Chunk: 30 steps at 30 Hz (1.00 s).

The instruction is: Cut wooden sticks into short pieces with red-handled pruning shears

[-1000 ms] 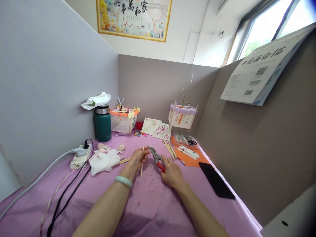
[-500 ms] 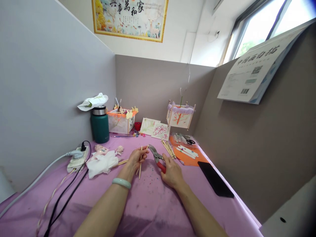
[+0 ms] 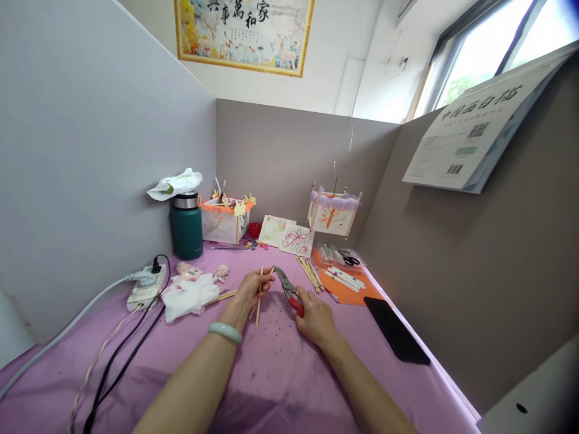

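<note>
Two thin wooden sticks (image 3: pixel 258 312) are pinched in my left hand (image 3: pixel 251 288), which has a pale green bangle on the wrist. One stick stands nearly upright and the other slants, its upper end near the blade tip. My right hand (image 3: pixel 314 316) is wrapped round the red handles of the pruning shears (image 3: pixel 284 283), whose grey blades point up and left toward my left fingers. Whether the blades touch the stick I cannot tell. More wooden sticks (image 3: pixel 310 274) lie in a bundle beyond the shears.
On the left are a power strip (image 3: pixel 147 288) with cables, crumpled tissue (image 3: pixel 190 298) and a green bottle (image 3: pixel 187 232). A paper lantern box (image 3: pixel 333 216) hangs at the back right. White markers (image 3: pixel 346 279) lie on orange paper, near a black phone-like slab (image 3: pixel 395 330). Drawn cards (image 3: pixel 296 240) lean behind.
The view has shifted slightly, so everything sits a little further right. My hands, the sticks and the shears hold almost the same pose.
</note>
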{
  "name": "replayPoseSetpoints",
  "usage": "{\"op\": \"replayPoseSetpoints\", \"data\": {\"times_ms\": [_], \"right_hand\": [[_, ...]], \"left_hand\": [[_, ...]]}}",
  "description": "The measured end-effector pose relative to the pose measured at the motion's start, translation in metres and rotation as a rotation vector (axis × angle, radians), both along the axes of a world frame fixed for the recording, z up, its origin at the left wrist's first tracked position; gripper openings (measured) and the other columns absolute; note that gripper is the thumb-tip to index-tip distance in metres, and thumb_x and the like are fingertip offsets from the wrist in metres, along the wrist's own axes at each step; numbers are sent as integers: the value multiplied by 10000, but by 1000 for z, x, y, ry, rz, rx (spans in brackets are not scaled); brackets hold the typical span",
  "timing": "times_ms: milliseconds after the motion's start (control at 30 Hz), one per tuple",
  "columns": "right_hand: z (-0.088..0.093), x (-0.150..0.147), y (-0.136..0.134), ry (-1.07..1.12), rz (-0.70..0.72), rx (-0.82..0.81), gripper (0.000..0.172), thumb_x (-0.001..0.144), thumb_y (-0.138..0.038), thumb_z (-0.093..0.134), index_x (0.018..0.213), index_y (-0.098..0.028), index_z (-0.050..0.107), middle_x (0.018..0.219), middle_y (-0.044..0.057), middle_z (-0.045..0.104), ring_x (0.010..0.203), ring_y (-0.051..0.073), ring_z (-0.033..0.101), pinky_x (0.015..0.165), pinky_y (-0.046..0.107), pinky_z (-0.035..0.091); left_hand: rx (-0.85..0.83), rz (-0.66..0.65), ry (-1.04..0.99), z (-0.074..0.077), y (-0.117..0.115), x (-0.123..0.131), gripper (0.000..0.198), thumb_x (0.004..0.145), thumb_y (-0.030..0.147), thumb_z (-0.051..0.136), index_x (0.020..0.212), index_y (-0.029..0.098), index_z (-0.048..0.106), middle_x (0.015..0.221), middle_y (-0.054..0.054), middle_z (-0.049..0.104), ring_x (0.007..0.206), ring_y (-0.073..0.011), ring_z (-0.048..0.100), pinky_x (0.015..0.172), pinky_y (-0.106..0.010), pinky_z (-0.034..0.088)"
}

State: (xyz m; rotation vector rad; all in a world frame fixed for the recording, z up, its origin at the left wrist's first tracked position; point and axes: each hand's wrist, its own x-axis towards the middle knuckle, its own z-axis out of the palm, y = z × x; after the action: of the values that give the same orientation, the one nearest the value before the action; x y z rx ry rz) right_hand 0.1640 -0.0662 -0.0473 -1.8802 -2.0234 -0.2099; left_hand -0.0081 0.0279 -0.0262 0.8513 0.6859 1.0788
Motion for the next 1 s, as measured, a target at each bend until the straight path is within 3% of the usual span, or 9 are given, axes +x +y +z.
{"op": "replayPoseSetpoints", "data": {"times_ms": [100,233,367,500,633,833,1000], "right_hand": [[0,1,1,54,25,7,549,686,-185,522,1230,-227,467,1022,65,641,828,225,602,697,297,375],[0,6,6,277,24,111,510,684,-179,528,1193,-210,497,1036,72,644,866,224,599,734,297,401],[2,14,11,661,11,184,395,711,-267,551,1092,-162,549,919,70,647,815,218,589,739,313,439],[5,15,10,968,156,69,361,718,-315,580,1042,-160,550,733,-4,576,577,144,525,570,277,440],[7,6,5,1191,338,-82,397,728,-322,605,1080,-174,500,767,-20,553,508,100,500,461,232,403],[11,-4,-2,1283,470,-180,409,745,-329,617,1095,-177,469,860,23,596,586,135,596,456,233,427],[10,-7,-3,1323,530,-235,423,748,-345,630,1099,-177,464,850,24,603,564,132,598,456,235,434]], "left_hand": [[-27,23,-14,0,0,1,250,636,-8,615,866,90,611,559,16,563,357,-26,411,304,-134,193],[-57,43,-71,3,2,0,259,693,62,641,943,130,637,630,5,609,474,-53,530,412,-142,381],[-79,49,-116,5,4,-3,258,697,88,671,948,146,661,687,1,640,424,-29,473,399,-150,368],[-68,61,-152,8,1,-1,217,682,89,689,894,130,669,683,-11,647,435,-43,485,417,-167,392],[-51,117,-172,10,-2,1,266,662,87,707,921,138,668,683,-8,656,454,-45,502,439,-160,404],[-42,234,-162,8,-4,8,285,607,92,743,881,130,675,691,-26,674,516,-58,544,483,-159,416],[-13,345,-133,6,-8,18,282,544,164,784,807,138,686,708,-14,669,525,-55,535,462,-168,378]]}}
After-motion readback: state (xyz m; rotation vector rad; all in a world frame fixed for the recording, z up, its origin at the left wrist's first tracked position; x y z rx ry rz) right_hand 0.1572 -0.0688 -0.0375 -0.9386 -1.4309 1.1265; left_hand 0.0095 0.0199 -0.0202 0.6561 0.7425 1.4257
